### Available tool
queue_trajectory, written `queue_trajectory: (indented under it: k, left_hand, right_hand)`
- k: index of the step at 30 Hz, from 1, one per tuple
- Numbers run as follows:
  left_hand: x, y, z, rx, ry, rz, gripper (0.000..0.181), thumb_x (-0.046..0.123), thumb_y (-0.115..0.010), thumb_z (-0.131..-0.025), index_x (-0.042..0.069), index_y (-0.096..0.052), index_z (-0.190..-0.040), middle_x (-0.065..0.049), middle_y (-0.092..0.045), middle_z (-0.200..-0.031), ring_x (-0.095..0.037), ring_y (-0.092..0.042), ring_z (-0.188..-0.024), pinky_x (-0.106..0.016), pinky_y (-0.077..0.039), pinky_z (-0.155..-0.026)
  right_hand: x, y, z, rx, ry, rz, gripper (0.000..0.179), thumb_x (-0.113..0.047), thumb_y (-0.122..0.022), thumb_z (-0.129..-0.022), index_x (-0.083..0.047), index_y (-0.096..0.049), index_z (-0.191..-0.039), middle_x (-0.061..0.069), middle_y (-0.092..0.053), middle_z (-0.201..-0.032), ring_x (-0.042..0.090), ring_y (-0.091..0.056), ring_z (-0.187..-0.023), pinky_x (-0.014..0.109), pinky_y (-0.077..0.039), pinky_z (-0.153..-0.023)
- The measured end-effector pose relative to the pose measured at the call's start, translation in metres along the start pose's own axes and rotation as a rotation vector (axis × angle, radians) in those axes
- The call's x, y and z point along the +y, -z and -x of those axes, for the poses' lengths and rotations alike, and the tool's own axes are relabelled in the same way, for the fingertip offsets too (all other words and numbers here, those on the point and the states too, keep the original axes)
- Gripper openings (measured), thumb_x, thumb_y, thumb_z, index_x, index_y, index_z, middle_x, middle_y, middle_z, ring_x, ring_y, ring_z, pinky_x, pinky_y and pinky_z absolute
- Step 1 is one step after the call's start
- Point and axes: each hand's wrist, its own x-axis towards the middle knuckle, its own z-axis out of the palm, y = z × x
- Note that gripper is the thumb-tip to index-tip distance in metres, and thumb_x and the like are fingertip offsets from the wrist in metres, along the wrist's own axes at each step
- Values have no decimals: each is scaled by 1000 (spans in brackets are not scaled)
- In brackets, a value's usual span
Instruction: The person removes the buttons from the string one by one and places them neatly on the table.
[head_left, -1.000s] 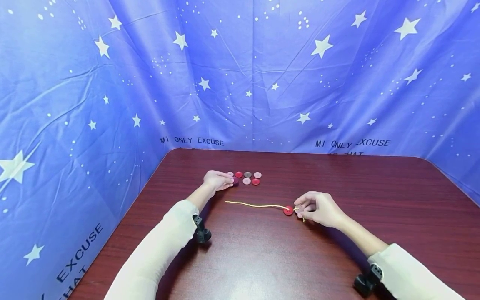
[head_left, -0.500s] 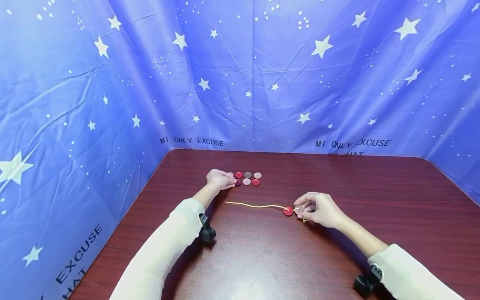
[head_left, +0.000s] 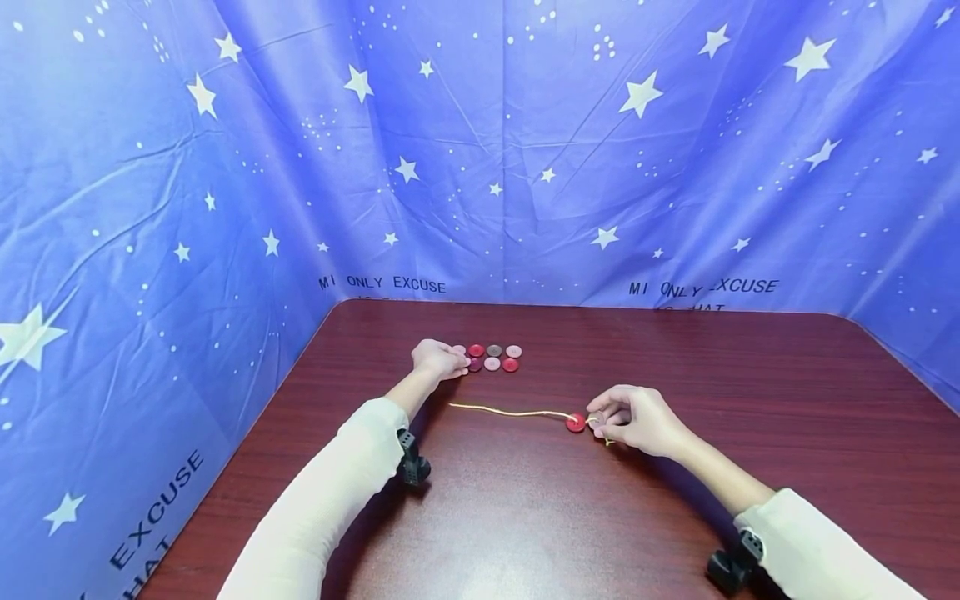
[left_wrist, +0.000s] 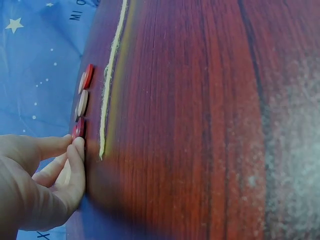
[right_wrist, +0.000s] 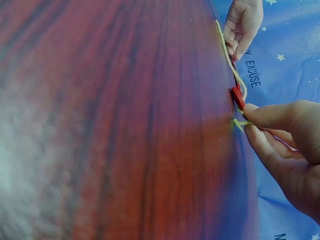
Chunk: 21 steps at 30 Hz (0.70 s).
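My left hand (head_left: 438, 360) pinches the near-left edge of a dark purple button (head_left: 475, 365) in the front row of a button group. In the left wrist view, its thumb and fingertips meet right at that button's end. My right hand (head_left: 637, 421) holds a pale pinkish-brown button (head_left: 596, 419) between thumb and fingers, partly hidden by them. A yellow cord (head_left: 517, 412) runs through this button and a red button (head_left: 575, 422) beside it. The cord's loose end stretches left over the table, and a short knotted end (right_wrist: 239, 123) sticks out below the right fingertips.
Behind and right of the left hand lie more buttons in two rows: a red one (head_left: 476, 351), a grey-brown one (head_left: 493, 351), pale pink ones (head_left: 513, 352) and another red one (head_left: 510, 365). A starry blue curtain (head_left: 502, 167) surrounds the dark wooden table (head_left: 510, 517).
The left hand has shifted slightly right, and the dark purple button has moved a little right into the front row. The right hand and strung buttons have stayed put.
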Motion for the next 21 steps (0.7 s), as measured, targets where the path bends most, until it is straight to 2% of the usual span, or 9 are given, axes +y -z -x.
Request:
queue_trajectory:
  k: [5, 7, 10, 14, 21]
  left_hand:
    - [4, 2, 6, 30, -5, -48, 20, -5, -76, -75, -11, -72, -94, -22, -71, -109, -8, -61, -51, -23, -58, -58]
    - [5, 3, 9, 47, -1, -84, 19, -1, -78, -75, -9, -72, -92, -21, -73, -99, -8, -62, -52, -22, -59, -58]
    - [5, 4, 13, 47, -26, -134, 20, 4, -80, -75, -6, -72, -91, -14, -73, -82, -8, -63, -53, -20, -57, -58]
    - [4, 4, 20, -13, -109, -186, 21, 8, -79, -76, -2, -73, -93, -6, -71, -72, -7, -63, -57, -18, -56, -57]
    - [2, -8, 35, -148, -259, -251, 22, 18, -80, -77, 3, -76, -94, -8, -76, -80, -8, -61, -59, -19, -52, -56]
  right_hand:
    - [0, 0, 0, 8, 3, 12, 29, 5, -81, -68, 5, -69, -95, 13, -70, -81, -1, -62, -69, 18, -57, -63]
    - [0, 0, 0, 9, 2, 16, 29, 5, -81, -68, 4, -69, -95, 13, -70, -81, -1, -62, -69, 18, -57, -63]
    - [0, 0, 1, 7, 0, 13, 29, 5, -80, -68, 4, -69, -95, 13, -70, -81, -1, -62, -69, 18, -57, -64]
    - [0, 0, 1, 3, -2, 7, 29, 5, -80, -68, 4, -69, -95, 13, -70, -80, -1, -63, -69, 17, -57, -63]
    - [-1, 0, 2, -7, -13, 5, 29, 4, -80, -69, 4, -69, -95, 13, -70, -80, 0, -63, -68, 18, -57, -63]
